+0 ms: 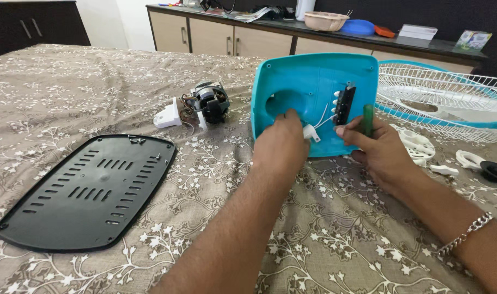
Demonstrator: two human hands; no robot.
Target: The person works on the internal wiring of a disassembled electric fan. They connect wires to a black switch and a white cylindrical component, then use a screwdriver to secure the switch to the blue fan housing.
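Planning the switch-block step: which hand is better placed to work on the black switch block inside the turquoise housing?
Right, probably. The right hand grips the green-handled tool right beside the black switch block. The left hand is on the turquoise housing, steadying it near the white connector.

I am propping a turquoise plastic fan base housing [313,92] on its edge on the floral bedspread [96,92], its hollow inner side facing me. A black switch block [345,104] with white buttons is sitting upright inside the housing, right of a round recess, with thin white wires trailing left from it to a small white connector [311,132]. A green-handled screwdriver [367,120] is standing upright against the housing, just right of the switch block.
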